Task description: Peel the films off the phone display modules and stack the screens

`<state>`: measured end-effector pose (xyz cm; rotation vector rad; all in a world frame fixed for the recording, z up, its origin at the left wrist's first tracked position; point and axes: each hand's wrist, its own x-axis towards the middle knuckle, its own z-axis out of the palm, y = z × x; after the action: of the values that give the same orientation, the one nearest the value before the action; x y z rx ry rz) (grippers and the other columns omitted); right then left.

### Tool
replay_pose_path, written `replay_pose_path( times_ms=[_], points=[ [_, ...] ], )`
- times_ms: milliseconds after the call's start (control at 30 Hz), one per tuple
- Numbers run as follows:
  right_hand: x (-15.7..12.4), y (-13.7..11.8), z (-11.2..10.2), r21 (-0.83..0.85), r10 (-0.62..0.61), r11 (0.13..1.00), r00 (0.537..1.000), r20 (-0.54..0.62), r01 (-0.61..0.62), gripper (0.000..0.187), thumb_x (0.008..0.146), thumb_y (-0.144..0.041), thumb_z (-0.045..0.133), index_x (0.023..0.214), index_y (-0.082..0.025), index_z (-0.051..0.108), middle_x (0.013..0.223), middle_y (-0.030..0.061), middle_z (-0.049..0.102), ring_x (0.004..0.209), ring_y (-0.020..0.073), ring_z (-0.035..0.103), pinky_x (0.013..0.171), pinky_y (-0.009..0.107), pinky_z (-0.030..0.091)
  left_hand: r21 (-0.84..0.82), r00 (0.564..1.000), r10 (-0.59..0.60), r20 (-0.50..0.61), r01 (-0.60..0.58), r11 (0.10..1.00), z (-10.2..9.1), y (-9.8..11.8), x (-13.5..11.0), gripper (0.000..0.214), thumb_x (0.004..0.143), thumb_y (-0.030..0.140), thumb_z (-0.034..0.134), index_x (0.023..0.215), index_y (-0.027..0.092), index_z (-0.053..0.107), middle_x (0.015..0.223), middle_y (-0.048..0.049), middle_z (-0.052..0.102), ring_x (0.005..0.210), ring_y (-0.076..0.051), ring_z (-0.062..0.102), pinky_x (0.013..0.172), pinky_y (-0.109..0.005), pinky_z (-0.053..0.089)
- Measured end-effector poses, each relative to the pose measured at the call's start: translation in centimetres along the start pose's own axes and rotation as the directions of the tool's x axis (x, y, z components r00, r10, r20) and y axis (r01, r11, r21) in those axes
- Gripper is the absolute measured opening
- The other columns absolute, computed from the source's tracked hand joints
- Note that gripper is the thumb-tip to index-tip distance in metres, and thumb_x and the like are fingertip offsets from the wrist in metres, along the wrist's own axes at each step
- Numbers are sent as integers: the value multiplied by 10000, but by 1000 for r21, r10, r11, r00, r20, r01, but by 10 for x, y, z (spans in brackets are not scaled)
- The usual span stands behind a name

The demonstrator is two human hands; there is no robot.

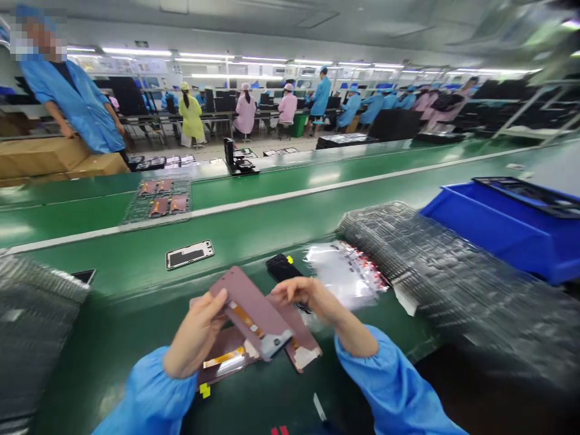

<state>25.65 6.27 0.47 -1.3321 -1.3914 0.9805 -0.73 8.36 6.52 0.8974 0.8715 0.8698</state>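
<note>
My left hand (196, 335) grips a thin mauve phone panel (252, 311) with an orange flex strip, tilted up above the green bench. My right hand (302, 294) pinches at the panel's far edge, fingers closed together. Two more such panels lie under it: one lower panel (224, 359) by my left wrist and another panel (301, 350) toward the right. A black phone piece (281, 267) with a yellow tab lies just beyond my right hand. Clear plastic bags (344, 272) with red marks sit to its right.
Stacks of grey plastic trays (453, 272) stand right, another tray stack (31, 326) left. A blue bin (502, 226) sits far right. On the green conveyor (272, 223) lie a white phone frame (189, 254) and a tray of panels (161, 199). Workers stand and sit beyond.
</note>
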Motion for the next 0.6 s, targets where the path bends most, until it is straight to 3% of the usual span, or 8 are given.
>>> replay_pose_path(
  times_ms=[67, 100, 167, 200, 300, 400, 500, 600],
  points=[
    [-9, -9, 42, 224, 1, 973, 971, 241, -57, 956, 862, -812, -8, 812, -157, 686, 777, 104, 694, 643, 202, 675, 594, 333, 548, 154, 991, 32, 127, -52, 987, 16, -12, 7, 357, 902, 480, 579, 1056, 174, 680, 690, -9, 674, 579, -129, 618, 646, -275, 550],
    [-12, -12, 57, 383, 16, 908, 925, 380, -173, 991, 859, -803, -45, 872, -145, 695, 777, 112, 696, 628, 201, 676, 578, 331, 547, 254, 986, 35, 160, -75, 964, 20, -16, 12, 418, 942, 523, 474, 1089, 176, 656, 589, 17, 614, 472, -124, 559, 579, -295, 536],
    [-15, -12, 74, 598, 7, 686, 825, 565, -415, 985, 861, -816, 8, 972, -122, 698, 788, 124, 698, 623, 200, 672, 566, 320, 542, 403, 986, 52, 156, -112, 908, 18, -20, 28, 485, 944, 570, 413, 1062, 166, 655, 542, 18, 582, 438, -144, 544, 546, -322, 521],
    [-14, -11, 77, 658, 1, 568, 800, 600, -494, 960, 856, -834, 76, 990, -115, 698, 789, 125, 696, 621, 197, 664, 560, 312, 537, 453, 989, 81, 126, -130, 882, 11, -19, 39, 474, 922, 573, 460, 1027, 161, 669, 608, -13, 634, 525, -171, 608, 605, -340, 535],
    [-8, 0, 71, 774, 26, 383, 843, 537, -505, 831, 855, -820, 265, 1064, -138, 692, 830, 109, 698, 616, 169, 623, 536, 277, 513, 604, 976, 216, 5, -175, 778, -36, 0, 78, 386, 815, 491, 663, 1017, 164, 701, 1075, -102, 716, 1070, -266, 634, 978, -367, 458],
    [-4, 10, 64, 819, 60, 365, 889, 454, -443, 754, 868, -791, 311, 1127, -183, 674, 938, 110, 703, 657, 164, 610, 543, 279, 520, 751, 941, 312, -129, -112, 650, -103, 31, 109, 542, 738, 408, 765, 1196, 149, 635, 1372, -147, 568, 1345, -321, 426, 1153, -441, 266],
    [-2, 11, 65, 807, 97, 399, 895, 435, -436, 698, 910, -733, 320, 1065, -170, 702, 924, 119, 709, 701, 185, 647, 612, 322, 564, 828, 905, 349, -242, 5, 560, -164, 55, 117, 571, 834, 434, 678, 1320, 166, 544, 1499, -148, 430, 1412, -359, 317, 1148, -608, 189],
    [-1, 6, 67, 794, 98, 454, 909, 406, -404, 710, 913, -729, 296, 977, -174, 734, 841, 128, 718, 743, 240, 689, 633, 376, 587, 852, 891, 358, -281, 59, 521, -202, 63, 110, 502, 878, 466, 617, 1275, 162, 572, 1420, -144, 514, 1347, -343, 420, 1115, -617, 258]
  ],
)
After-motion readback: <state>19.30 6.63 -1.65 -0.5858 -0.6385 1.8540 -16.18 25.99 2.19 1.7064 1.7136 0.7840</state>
